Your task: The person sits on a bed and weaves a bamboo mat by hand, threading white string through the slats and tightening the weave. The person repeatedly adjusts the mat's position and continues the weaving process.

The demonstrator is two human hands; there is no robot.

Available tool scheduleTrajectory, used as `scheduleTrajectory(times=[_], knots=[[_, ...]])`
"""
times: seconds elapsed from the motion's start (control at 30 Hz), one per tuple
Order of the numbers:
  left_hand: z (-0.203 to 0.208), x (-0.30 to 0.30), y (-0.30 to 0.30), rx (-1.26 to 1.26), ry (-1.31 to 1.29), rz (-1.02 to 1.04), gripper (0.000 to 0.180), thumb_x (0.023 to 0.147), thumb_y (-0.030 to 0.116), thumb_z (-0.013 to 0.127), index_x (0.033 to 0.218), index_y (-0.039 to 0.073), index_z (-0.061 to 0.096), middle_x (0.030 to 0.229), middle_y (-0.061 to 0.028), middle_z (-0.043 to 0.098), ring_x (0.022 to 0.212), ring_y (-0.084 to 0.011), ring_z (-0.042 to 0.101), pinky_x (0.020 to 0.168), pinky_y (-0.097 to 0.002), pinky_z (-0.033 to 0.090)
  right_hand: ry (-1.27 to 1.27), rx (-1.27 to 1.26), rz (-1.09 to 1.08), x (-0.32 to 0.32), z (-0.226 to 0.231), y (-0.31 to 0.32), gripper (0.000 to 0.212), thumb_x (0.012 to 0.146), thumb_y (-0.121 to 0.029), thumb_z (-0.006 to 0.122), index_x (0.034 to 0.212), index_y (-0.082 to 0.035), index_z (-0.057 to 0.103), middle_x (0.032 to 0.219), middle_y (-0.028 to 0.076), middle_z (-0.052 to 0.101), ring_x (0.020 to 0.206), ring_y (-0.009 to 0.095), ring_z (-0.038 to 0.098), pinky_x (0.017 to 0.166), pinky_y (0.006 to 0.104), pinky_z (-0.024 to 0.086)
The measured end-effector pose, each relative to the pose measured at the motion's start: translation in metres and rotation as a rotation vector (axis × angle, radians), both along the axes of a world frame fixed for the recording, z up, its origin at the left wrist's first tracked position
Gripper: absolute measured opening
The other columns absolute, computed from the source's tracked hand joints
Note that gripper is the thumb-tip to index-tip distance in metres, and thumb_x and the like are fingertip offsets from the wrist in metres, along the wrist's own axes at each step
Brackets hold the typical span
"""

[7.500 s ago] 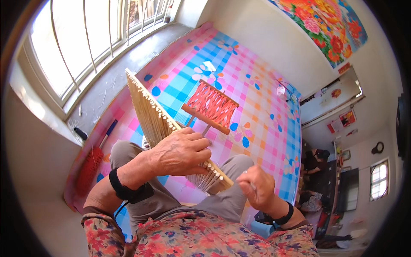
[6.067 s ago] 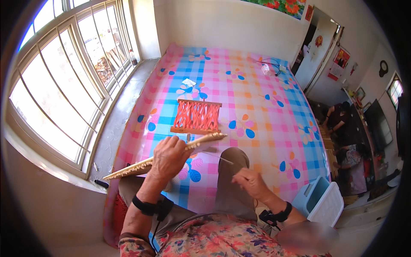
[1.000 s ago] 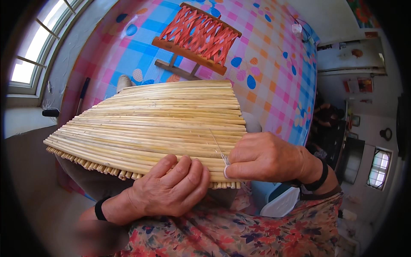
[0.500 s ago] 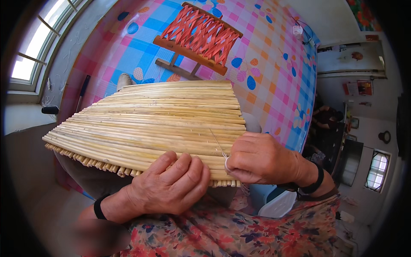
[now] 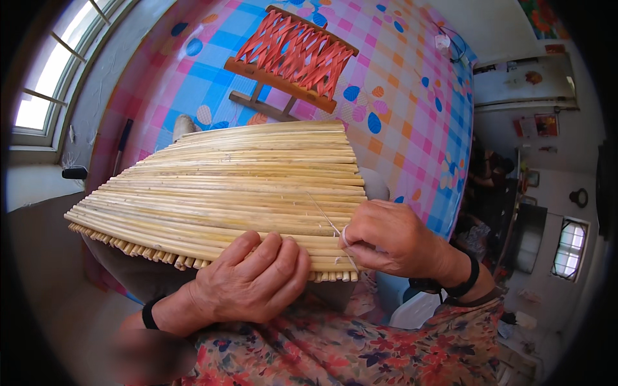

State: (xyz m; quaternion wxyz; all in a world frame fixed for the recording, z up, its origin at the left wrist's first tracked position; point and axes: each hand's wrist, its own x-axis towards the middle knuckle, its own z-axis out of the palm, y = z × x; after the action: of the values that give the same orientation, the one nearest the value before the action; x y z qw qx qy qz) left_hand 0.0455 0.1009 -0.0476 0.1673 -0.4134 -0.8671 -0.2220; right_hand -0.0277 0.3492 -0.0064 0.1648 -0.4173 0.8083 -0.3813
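A mat of straw-coloured plant stalks, laid side by side, rests across my lap with its right end cut even and its left end tapering. My left hand grips the near edge, fingers curled over the top stalks and the thumb hidden beneath. At the near right corner, my right hand is closed in a pinch on a thin pale thread, which is looped around a finger. The thread stretches over the stalks, and a short length also hangs below the fingers. More stalk ends show under the near edge.
Beyond the mat, a wooden stand laced with red strips sits on a colourful checked sheet. A barred window is at the left. By my right forearm is a blue and white container. Another person is in the dim background at right.
My right hand has shifted slightly and turned, its fingers loosening a little, and more thread shows below it. My left hand keeps its grip on the mat. The whole view has moved slightly.
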Motion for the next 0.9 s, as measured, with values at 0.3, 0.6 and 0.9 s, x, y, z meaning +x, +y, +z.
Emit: scheduleTrajectory(times=[0.3,0.6,0.9], knots=[[0.006,-0.002,0.005,-0.047,-0.001,0.032,0.025,0.08,0.013,0.069,0.102,0.001,0.067,0.099,-0.0118,0.067,0.09,-0.024,0.066,0.077,-0.0378,0.052,-0.551,-0.672,-0.57,0.038,-0.004,0.028,0.02,0.104,-0.022,0.052,0.092,-0.007,0.056,0.101,0.013,0.066,0.098,0.033,0.067,0.095,0.051,0.05],[0.019,-0.008,0.034,-0.149,-0.086,0.049,0.034,0.083,0.019,0.068,0.109,-0.003,0.062,0.102,-0.0166,0.063,0.096,-0.0296,0.063,0.082,-0.0425,0.052,-0.584,-0.937,-0.307,0.1,-0.006,0.028,0.021,0.103,-0.02,0.057,0.091,-0.003,0.061,0.086,0.011,0.063,0.071,0.024,0.065,0.075,0.044,0.054],[0.015,-0.007,0.038,-0.184,-0.044,0.043,0.037,0.085,0.018,0.067,0.111,-0.006,0.059,0.103,-0.017,0.062,0.098,-0.0305,0.064,0.084,-0.043,0.052,-0.457,-0.842,-0.313,0.146,-0.034,0.02,0.015,0.098,-0.014,0.064,0.091,-0.001,0.066,0.084,0.009,0.064,0.075,0.024,0.062,0.08,0.0447,0.053]])
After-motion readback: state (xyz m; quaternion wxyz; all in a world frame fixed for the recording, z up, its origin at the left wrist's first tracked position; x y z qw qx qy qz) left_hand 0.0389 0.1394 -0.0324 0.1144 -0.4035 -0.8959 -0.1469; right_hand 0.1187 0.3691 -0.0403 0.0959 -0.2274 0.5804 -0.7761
